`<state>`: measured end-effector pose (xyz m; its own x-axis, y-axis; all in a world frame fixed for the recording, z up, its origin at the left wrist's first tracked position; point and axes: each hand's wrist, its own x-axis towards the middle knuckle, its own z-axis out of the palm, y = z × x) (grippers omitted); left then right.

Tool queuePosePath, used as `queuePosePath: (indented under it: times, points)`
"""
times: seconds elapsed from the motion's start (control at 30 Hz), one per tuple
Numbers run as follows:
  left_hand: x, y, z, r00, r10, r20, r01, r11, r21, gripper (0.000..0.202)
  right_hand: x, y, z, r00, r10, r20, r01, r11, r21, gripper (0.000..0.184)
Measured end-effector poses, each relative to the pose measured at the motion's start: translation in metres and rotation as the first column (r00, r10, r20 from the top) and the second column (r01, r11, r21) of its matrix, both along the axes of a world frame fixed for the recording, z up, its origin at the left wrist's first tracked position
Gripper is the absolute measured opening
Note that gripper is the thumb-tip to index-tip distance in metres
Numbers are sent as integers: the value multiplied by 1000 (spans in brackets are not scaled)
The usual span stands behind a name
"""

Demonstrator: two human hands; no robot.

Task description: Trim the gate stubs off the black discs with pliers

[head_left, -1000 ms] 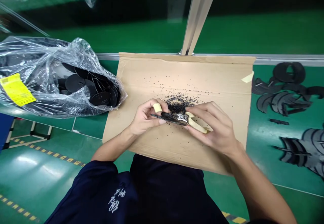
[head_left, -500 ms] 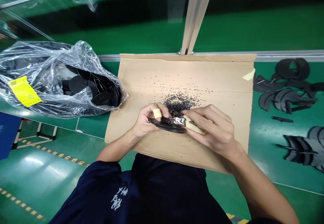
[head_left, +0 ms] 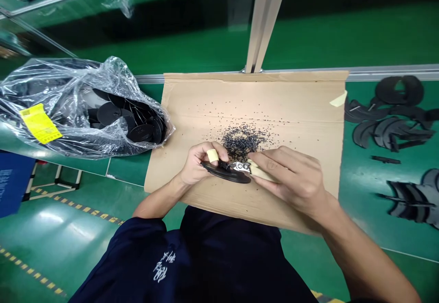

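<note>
My left hand [head_left: 200, 162] is closed on the left end of a thin black plastic disc [head_left: 228, 173], which is tilted and seen nearly edge-on. Pale yellow tape [head_left: 212, 155] is wrapped round one of its fingers. In my right hand [head_left: 295, 175] is a pair of nippers [head_left: 242, 166] with a shiny metal head and handles wrapped in pale tape. Their jaws are at a small black stub on the disc's upper face; whether they bite it I cannot tell. Small black clippings [head_left: 243, 142] lie scattered beyond my hands on a cardboard sheet [head_left: 192, 93].
At the left lies a clear plastic bag [head_left: 116, 72] with black discs [head_left: 109, 113] inside and a yellow label [head_left: 40, 123]. Curved black parts [head_left: 391, 131] and a stack of them [head_left: 411, 200] rest on the green table at the right. A metal post [head_left: 265, 24] rises behind the cardboard.
The nippers' jaws have shifted slightly left and down along the disc, and my right hand has turned a little. My view has moved slightly; my left hand keeps its grip.
</note>
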<state>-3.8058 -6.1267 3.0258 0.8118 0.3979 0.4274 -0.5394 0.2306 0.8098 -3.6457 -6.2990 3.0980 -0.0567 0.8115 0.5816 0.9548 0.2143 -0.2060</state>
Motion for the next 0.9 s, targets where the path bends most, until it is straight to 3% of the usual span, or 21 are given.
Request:
queuePosePath:
  times: [0.1,0.17,0.23,0.3,0.37,0.4,0.43,0.53,0.6,0.7,0.9]
  points:
    - [-11,8,14,996,14,-84,0,985,170,27,5,-5,-8,974,17,-225,-23,1000,-22,30]
    - [-14,27,37,978,109,-180,-29,918,396,18,16,-11,-17,959,-49,-278,35,998,-54,31]
    - [-7,58,67,950,236,-205,-45,753,656,8,32,-15,-27,964,-152,-218,140,987,-74,28]
    - [17,97,97,922,348,-173,-23,493,869,5,49,-16,-37,963,-244,-115,237,969,-74,26]
    - [56,139,120,882,452,-133,30,228,973,7,62,-15,-45,952,-302,-42,298,951,-77,28]
    - [79,158,125,856,501,-129,63,148,987,9,66,-15,-48,947,-320,-25,317,945,-84,30]
    - [102,175,127,813,568,-131,87,103,991,12,68,-15,-51,943,-332,-15,329,940,-90,32]
    - [160,210,113,706,699,-114,113,49,992,19,71,-18,-57,932,-362,4,359,926,-118,34]
    - [177,224,96,655,746,-120,144,32,989,23,71,-21,-60,925,-381,15,379,917,-126,34]
    - [178,244,79,574,803,-161,236,26,971,33,73,-24,-63,918,-395,36,397,912,-104,33]
    - [174,273,81,480,838,-260,391,61,918,35,76,-25,-68,887,-453,93,460,884,-84,34]
